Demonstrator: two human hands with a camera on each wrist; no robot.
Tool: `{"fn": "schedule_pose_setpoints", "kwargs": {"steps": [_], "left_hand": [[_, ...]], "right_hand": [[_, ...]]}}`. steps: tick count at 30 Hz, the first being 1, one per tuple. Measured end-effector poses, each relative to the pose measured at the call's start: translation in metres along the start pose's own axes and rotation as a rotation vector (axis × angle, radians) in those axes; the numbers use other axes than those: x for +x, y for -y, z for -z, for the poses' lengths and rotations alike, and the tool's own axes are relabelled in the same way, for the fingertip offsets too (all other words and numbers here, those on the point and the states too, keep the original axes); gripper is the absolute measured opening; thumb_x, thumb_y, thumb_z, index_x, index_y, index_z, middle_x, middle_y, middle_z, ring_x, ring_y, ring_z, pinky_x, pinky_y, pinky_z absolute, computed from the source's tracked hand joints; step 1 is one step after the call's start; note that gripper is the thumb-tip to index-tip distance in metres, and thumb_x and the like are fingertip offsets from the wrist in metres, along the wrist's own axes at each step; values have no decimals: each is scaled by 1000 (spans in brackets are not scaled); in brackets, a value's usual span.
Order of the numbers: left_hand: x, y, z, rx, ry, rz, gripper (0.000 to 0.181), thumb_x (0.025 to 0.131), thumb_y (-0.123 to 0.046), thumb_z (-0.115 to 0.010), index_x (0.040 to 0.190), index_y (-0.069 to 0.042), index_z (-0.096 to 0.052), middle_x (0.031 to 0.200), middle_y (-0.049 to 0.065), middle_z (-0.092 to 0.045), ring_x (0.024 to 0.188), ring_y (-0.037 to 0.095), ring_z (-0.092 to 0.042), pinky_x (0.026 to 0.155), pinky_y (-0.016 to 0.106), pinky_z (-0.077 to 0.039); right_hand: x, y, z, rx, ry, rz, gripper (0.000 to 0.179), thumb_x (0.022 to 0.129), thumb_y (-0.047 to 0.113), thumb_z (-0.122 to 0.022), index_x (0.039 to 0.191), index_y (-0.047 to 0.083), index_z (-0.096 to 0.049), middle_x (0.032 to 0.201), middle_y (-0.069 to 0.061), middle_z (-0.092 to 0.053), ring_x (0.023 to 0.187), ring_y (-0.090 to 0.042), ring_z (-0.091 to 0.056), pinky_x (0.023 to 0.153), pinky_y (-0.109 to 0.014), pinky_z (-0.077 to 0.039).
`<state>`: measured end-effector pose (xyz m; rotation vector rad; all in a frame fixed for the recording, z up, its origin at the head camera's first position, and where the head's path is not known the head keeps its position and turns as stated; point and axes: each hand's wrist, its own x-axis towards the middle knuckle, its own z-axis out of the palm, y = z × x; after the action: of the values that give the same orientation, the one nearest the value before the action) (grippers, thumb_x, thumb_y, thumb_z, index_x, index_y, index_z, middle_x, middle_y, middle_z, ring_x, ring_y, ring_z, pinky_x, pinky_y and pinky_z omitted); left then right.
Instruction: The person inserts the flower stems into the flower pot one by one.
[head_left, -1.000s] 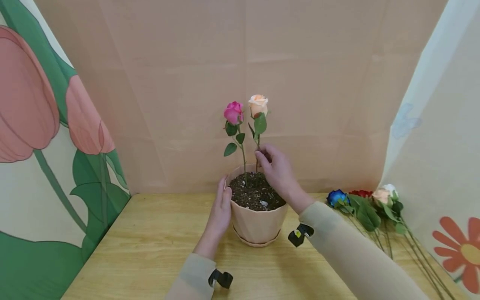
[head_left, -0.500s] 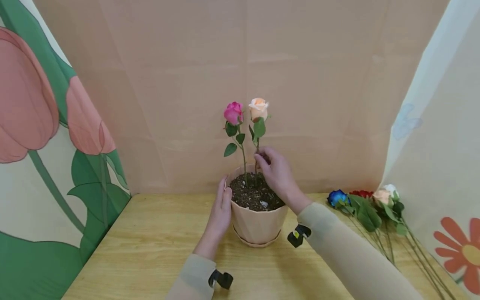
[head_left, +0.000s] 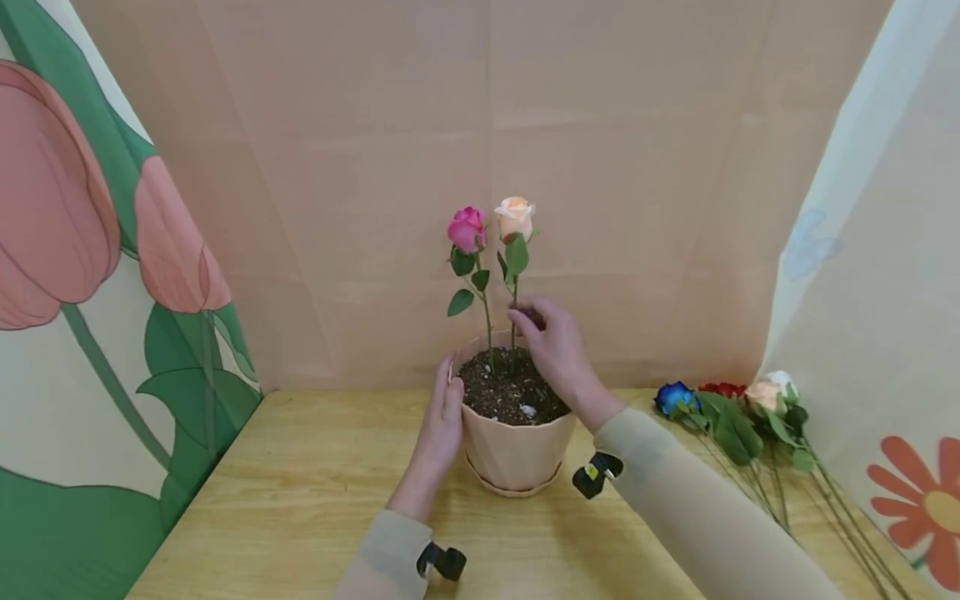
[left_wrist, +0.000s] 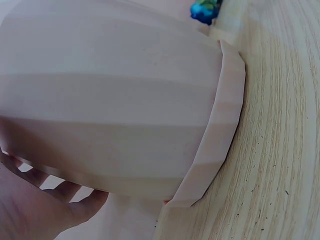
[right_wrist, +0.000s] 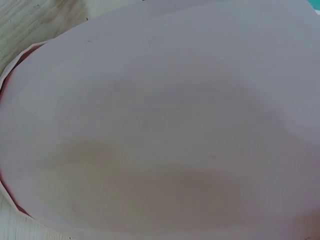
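At mid-bench, the left hand (head_left: 441, 421) lies flat-fingered against the pot (head_left: 513, 450) (soil-filled, on a saucer); the right hand (head_left: 555, 354) pinches the peach rose (head_left: 514, 218) stem beside the pink rose (head_left: 467, 228).

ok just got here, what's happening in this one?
A person is setting roses into a peach pot of soil on a wooden table. The left hand rests against the pot's side. The right hand pinches the stem of the peach rose, which stands in the soil beside a pink rose. More roses lie on the table to the right.
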<state>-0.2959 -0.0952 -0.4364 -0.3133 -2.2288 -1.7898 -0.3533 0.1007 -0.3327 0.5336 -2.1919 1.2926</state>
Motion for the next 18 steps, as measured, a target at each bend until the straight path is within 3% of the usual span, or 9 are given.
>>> {"fn": "schedule_pose_setpoints", "kwargs": {"steps": [7, 18], "left_hand": [[0, 0, 0, 2, -2, 2, 59, 122, -43, -30, 177, -25, -23, 181, 12, -26, 161, 43, -31, 130, 67, -22], [0, -1, -1, -15, -7, 3, 58, 122, -41, -31, 177, -24, -24, 180, 12, -28, 163, 41, -28, 131, 66, -21]], "right_hand": [[-2, 1, 0, 5, 6, -7, 11, 110, 15, -73, 113, 6, -78, 104, -8, -70, 88, -31, -72, 68, -30, -56], [-1, 0, 1, 20, 0, -26, 23, 108, 17, -75, 123, 0, -77, 112, -10, -72, 90, -27, -75, 70, -25, -58]]}}
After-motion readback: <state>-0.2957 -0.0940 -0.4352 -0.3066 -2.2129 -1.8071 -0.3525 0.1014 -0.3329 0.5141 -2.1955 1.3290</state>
